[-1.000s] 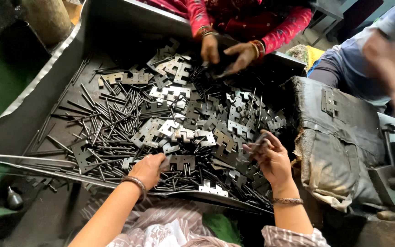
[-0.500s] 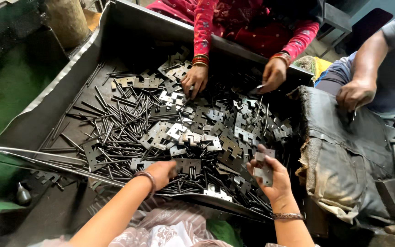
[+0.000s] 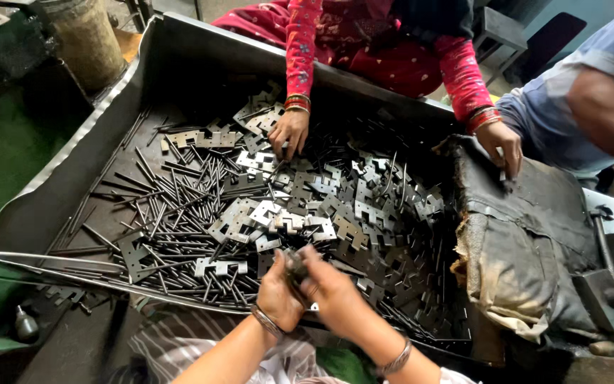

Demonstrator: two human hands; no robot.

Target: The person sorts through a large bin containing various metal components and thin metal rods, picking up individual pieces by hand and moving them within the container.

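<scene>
Pinching one small metal piece (image 3: 295,264) between left hand (image 3: 278,295) and right hand (image 3: 332,291), both grips clenched, piece mostly hidden.

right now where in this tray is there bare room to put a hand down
Bare floor lies at the far left corner of the tray, behind the rods. The middle is crowded with notched plates, where both hands meet on a small part.
</scene>
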